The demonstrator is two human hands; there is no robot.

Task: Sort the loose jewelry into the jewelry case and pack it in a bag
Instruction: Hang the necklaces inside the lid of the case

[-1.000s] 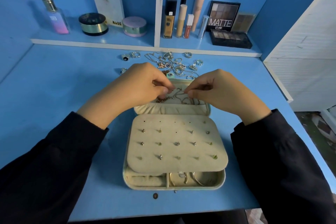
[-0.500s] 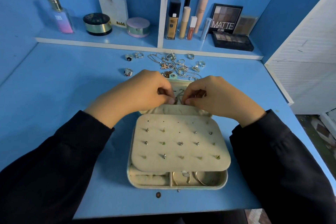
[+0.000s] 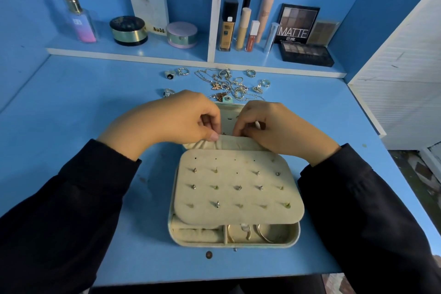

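Where the two hands meet over the far half of the case (image 3: pixel 295 234), most of its lid (image 3: pixel 228 112) is hidden; only a pale strip shows between the knuckles. Left hand (image 3: pixel 171 119): grip closed, thumb and forefinger pinching the gathered rim of the lid's pocket (image 3: pixel 238 144). Right hand (image 3: pixel 281 129): fingers curled, tips tucked at the same rim; whether this grip holds anything cannot be told. A glint of chain (image 3: pixel 224 133) between the two hands is too small to trace.

Earring panel (image 3: pixel 249 197), lying flat over the near half of the case, carries rows of studs (image 3: pixel 217 204) and covers all but the front strip of the base. There a ring roll (image 3: pixel 195 234) sits left of the divider (image 3: pixel 225 234), and curved bangles (image 3: pixel 262 234), partly under the panel, sit right of it.

Loose jewelry (image 3: pixel 230 83), a tangle of chains and rings, lies on the surface (image 3: pixel 71 114) just beyond the case, its near edge masked by the hands. One ring (image 3: pixel 168 92), beyond the case's far left corner, is half covered by the left hand. In front of the case lie a brown disc (image 3: pixel 209 254) and a metal bit (image 3: pixel 235 249) close against the front wall.

Beyond the jewelry, a shelf (image 3: pixel 128 52) bears a perfume bottle (image 3: pixel 80 19), jars (image 3: pixel 127 31), tubes (image 3: pixel 244 28) and palettes (image 3: pixel 298 22). Dark sleeves (image 3: pixel 71 210) fill both lower corners, cut off by the frame.
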